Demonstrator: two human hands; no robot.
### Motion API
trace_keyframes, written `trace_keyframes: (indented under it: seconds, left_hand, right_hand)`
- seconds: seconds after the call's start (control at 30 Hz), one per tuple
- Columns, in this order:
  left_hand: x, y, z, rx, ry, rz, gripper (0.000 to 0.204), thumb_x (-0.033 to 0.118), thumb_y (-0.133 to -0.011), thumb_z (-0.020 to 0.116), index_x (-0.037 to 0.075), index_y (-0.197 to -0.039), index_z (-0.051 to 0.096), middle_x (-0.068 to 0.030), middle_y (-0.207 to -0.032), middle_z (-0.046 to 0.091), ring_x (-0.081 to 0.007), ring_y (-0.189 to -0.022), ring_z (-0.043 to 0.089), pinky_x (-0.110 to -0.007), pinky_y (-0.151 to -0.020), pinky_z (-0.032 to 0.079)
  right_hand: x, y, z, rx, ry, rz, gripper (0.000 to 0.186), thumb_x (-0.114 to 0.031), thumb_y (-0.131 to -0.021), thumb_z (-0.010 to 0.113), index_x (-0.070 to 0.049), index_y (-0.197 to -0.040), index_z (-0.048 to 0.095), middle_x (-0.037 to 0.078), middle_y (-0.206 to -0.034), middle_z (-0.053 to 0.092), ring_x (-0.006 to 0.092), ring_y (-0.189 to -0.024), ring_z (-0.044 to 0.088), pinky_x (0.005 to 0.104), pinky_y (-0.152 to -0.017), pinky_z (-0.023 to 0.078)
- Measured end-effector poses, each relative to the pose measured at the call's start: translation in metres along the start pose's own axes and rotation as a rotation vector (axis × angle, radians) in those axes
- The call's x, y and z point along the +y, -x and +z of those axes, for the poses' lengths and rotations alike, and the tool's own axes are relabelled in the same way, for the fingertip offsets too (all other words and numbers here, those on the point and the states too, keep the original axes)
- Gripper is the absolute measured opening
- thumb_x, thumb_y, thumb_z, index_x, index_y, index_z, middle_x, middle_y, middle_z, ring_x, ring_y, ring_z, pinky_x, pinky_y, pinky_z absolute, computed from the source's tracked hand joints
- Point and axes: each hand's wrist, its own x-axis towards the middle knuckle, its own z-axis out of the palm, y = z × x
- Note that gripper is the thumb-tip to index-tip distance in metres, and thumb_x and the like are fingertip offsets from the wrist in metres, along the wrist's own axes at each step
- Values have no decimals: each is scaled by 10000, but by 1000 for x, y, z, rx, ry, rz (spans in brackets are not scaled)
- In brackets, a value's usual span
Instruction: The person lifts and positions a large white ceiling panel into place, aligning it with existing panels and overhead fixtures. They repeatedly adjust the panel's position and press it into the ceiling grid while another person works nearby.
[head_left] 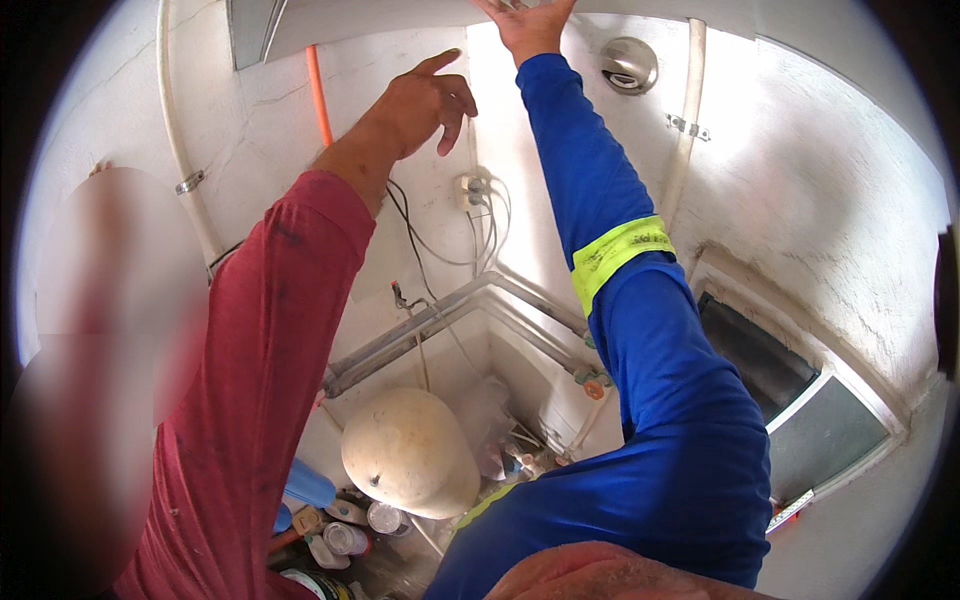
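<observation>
My right hand (530, 28), in a blue sleeve (590, 170) with a yellow-green band, is raised to the upper edge of the view. Its fingers look spread, with the tips cut off, close to the pale overhead surface (400, 18). Whether it presses on that surface I cannot tell. My left hand is out of view. From the left a co-worker's arm in a maroon sleeve (270, 340) reaches up. That person's hand (430, 100) is bent in the air before the wall corner, fingers apart. Farther left, another raised arm is blurred.
Low in the corner stands a rounded cream tank (405, 450), with grey pipes (440, 325) along the walls behind it. A socket with cables (470, 190), a round metal vent (629, 65) and a framed window (830, 430) are on the walls. Containers (345, 538) crowd the floor.
</observation>
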Motion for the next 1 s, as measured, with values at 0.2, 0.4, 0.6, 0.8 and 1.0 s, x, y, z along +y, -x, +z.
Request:
trace_keyframes:
  seconds: [0.2,0.4,0.6,0.8,1.0]
  left_hand:
    - [-58,59,3,-161,60,-81,310,-54,-699,700,191,-521,633,45,-947,742,-86,-1131,649,-420,-1306,232]
    - [-99,67,24,-12,124,49,293,-71,-732,701,152,-565,612,59,-768,720,-139,-1110,683,-494,-1295,246]
    - [-121,62,33,-23,74,44,346,-185,-648,658,157,-621,613,-12,-1104,745,-127,-1191,647,-497,-1308,207]
    - [-119,63,34,-120,677,-309,323,-135,-692,712,146,-569,612,-31,-968,740,-127,-1083,680,-467,-1308,221]
    - [-102,112,5,-117,300,-103,304,-47,-746,728,134,-535,605,-10,-838,728,-151,-978,715,-428,-1283,302]
  right_hand:
    - [-1,0,-1,-5,8,-8,1266,-825,-797,644,-266,-1653,-103,177,-1714,-119,474,-1565,34,740,-1163,266]
    - [-3,-4,-2,18,7,0,1289,-832,-786,652,-261,-1653,-112,185,-1711,-92,505,-1553,55,708,-1188,247]
    - [-5,-8,-4,54,19,-10,1256,-805,-785,683,-228,-1660,-9,184,-1701,-27,435,-1559,66,704,-1196,225]
    - [-8,-9,-6,-8,41,2,1364,-815,-732,723,-243,-1652,-106,196,-1699,-70,461,-1550,85,721,-1185,238]
    - [-10,-9,-8,20,59,-7,1379,-809,-725,734,-248,-1649,-122,203,-1696,-82,474,-1546,84,753,-1161,255]
